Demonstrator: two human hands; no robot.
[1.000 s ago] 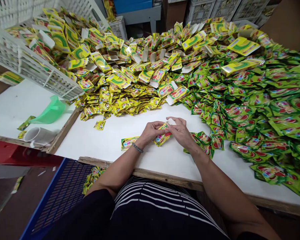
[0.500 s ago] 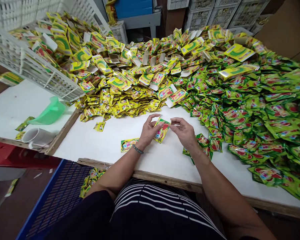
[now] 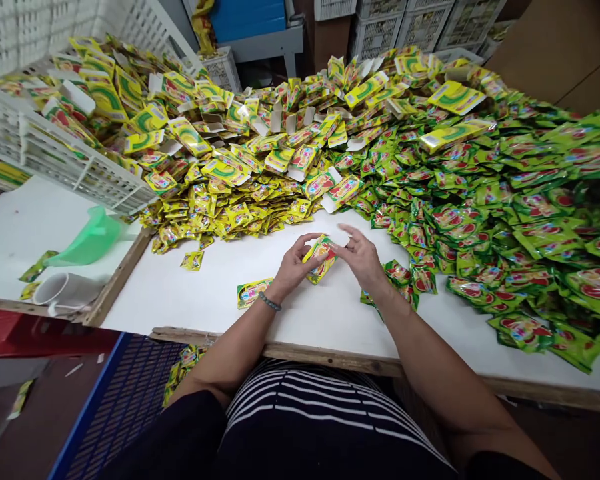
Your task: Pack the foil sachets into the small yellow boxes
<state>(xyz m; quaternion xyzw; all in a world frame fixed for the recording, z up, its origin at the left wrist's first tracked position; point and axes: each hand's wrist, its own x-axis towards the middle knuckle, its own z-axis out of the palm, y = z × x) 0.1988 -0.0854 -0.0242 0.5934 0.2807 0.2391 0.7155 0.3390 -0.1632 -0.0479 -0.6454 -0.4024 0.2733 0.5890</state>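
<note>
My left hand (image 3: 295, 267) grips a small yellow-and-green candy box (image 3: 322, 261), tilted above the white tabletop, thumb across its printed face. My right hand (image 3: 364, 260) meets the box's upper right end with its thumb and a finger, the other fingers stretched outward. A second candy box (image 3: 254, 292) lies flat beside my left wrist, partly covered by it. Several green sachets (image 3: 397, 277) rest by my right wrist. One yellow sachet (image 3: 193, 261) lies alone to the left.
Behind my hands spreads a heap of yellow boxes (image 3: 225, 171), with yellow sachets (image 3: 230, 220) before it and green sachets (image 3: 460, 220) at right. A white crate (image 3: 85, 167) tips out boxes at left. Nearby are a green scoop (image 3: 93, 239), a mug (image 3: 73, 291) and a blue basket (image 3: 97, 407).
The fingers of my right hand have spread at the end of the box, and the box has turned slightly in my left hand. The whole view has shifted a little.
</note>
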